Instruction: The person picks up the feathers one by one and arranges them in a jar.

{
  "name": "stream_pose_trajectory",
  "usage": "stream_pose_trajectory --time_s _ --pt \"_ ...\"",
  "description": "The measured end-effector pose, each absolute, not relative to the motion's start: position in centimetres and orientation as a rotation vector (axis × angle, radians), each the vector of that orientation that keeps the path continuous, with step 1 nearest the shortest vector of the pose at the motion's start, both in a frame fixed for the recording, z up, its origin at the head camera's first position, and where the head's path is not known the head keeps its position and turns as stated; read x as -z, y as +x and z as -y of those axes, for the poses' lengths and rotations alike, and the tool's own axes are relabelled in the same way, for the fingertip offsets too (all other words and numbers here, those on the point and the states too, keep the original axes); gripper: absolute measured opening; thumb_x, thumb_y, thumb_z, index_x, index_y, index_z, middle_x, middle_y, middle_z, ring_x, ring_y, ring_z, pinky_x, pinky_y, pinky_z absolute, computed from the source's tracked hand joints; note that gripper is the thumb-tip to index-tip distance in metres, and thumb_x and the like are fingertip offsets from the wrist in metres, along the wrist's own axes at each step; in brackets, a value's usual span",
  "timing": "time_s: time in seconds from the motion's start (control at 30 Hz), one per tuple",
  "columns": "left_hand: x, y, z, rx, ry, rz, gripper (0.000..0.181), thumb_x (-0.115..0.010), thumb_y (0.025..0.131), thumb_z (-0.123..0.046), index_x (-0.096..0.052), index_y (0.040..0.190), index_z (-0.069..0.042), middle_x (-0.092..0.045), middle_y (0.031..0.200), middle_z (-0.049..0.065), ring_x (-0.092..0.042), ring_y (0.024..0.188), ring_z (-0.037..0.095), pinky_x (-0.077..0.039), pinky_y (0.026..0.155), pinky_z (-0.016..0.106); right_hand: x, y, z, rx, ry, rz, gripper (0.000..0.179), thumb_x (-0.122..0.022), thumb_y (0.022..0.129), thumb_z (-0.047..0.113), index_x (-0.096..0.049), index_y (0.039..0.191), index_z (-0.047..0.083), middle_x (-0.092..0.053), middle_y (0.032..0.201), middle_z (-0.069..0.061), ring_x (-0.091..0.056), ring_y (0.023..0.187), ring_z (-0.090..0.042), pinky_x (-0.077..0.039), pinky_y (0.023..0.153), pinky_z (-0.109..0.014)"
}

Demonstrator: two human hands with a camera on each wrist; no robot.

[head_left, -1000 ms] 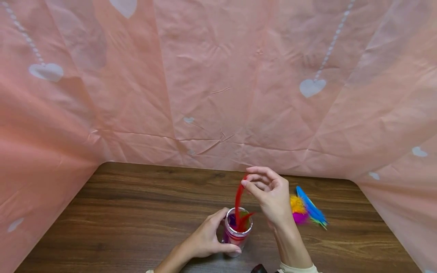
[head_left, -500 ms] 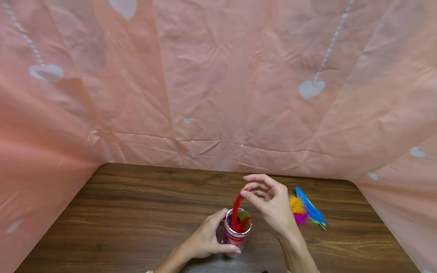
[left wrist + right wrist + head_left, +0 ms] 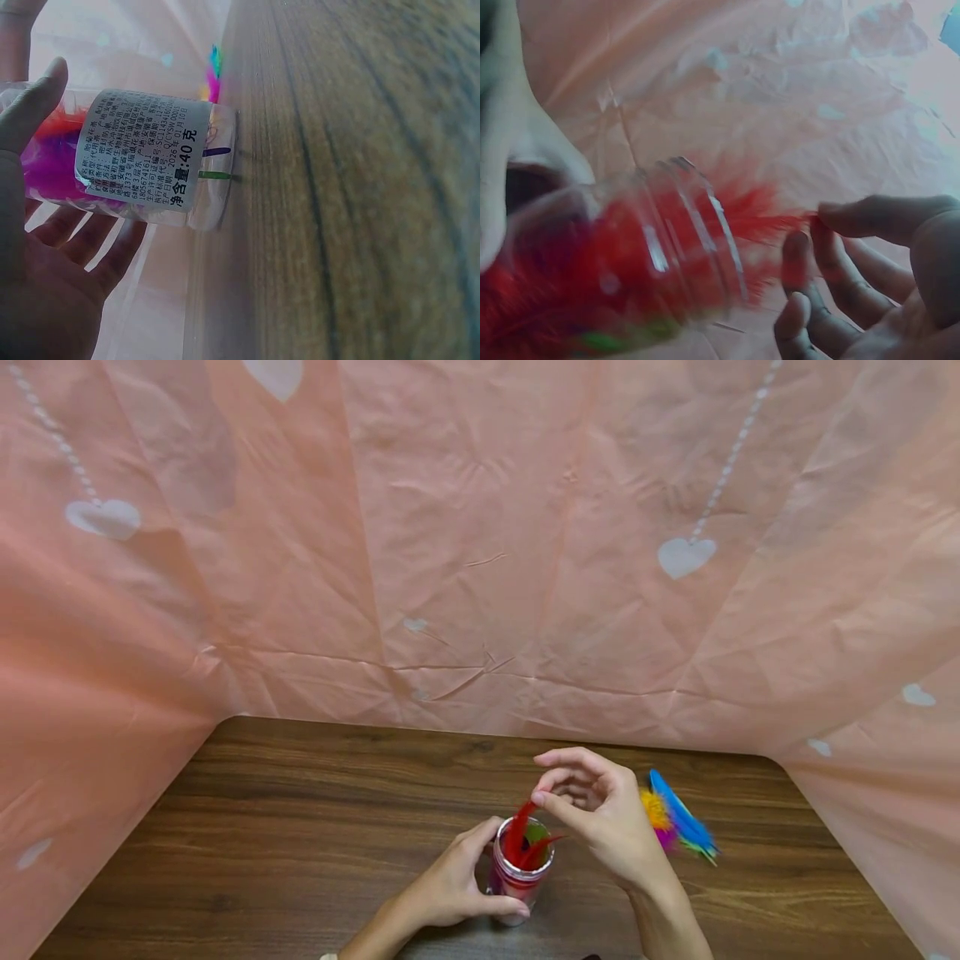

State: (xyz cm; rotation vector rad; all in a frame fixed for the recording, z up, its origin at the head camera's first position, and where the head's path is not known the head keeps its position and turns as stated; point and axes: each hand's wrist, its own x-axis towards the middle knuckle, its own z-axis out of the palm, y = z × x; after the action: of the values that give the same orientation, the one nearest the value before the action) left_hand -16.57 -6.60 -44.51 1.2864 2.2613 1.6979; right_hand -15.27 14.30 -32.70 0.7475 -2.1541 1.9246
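Observation:
A clear plastic jar [image 3: 517, 885] stands upright on the table, with red, purple and green feathers inside. My left hand [image 3: 456, 883] grips it round the side. In the left wrist view the jar [image 3: 202, 202] shows a white printed label [image 3: 142, 146] and coloured quills near its base. Above the mouth, my right hand [image 3: 600, 810] pinches the tip of a red feather [image 3: 517, 831] between thumb and forefinger. The feather's lower part is inside the jar. A second red tip [image 3: 547, 842] pokes over the rim. In the right wrist view the pinched feather [image 3: 772, 221] crosses the rim.
Behind my right hand lie a blue feather [image 3: 681, 814], an orange one [image 3: 654, 810] and a magenta one [image 3: 666, 837] on the brown wooden table [image 3: 300, 827]. A pink cloth [image 3: 465, 568] with white hearts encloses the table at the back and sides.
My right hand has moved down towards the jar, and the red feather it pinches has sunk deeper inside. The left hand and the jar have stayed in place.

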Motion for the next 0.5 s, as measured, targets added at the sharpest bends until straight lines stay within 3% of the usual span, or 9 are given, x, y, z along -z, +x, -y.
stream_pose_trajectory --time_s 0.2,0.4,0.5 --pt "44.3 -16.5 6.6 -1.697 1.268 -2.238 0.068 -0.092 0.079 -0.013 -0.052 0.134 -0.013 -0.068 0.124 0.004 -0.065 0.112 0.009 -0.056 0.097 0.030 32.4 -15.2 -15.1 -1.903 0.860 2.285 0.032 -0.073 0.091 -0.007 -0.063 0.122 -0.007 -0.073 0.088 0.000 -0.070 0.077 -0.021 -0.061 0.068 -0.029" --pt "44.5 -16.6 6.6 -1.692 1.326 -2.275 0.067 -0.093 0.077 -0.012 -0.053 0.132 -0.011 -0.068 0.121 0.004 -0.065 0.110 0.009 -0.057 0.094 0.031 32.3 -15.3 -15.4 -1.942 0.795 2.298 0.038 -0.071 0.095 -0.003 -0.060 0.131 -0.007 -0.076 0.103 -0.003 -0.074 0.091 -0.022 -0.061 0.081 -0.031" --pt "44.4 -16.6 6.6 -1.695 1.281 -2.261 0.067 -0.093 0.077 -0.013 -0.054 0.132 -0.013 -0.068 0.122 0.003 -0.064 0.112 0.009 -0.057 0.095 0.032 32.1 -15.3 -15.7 -1.972 0.737 2.279 0.039 -0.068 0.097 -0.002 -0.058 0.135 -0.007 -0.076 0.109 -0.005 -0.076 0.095 -0.023 -0.061 0.080 -0.032"
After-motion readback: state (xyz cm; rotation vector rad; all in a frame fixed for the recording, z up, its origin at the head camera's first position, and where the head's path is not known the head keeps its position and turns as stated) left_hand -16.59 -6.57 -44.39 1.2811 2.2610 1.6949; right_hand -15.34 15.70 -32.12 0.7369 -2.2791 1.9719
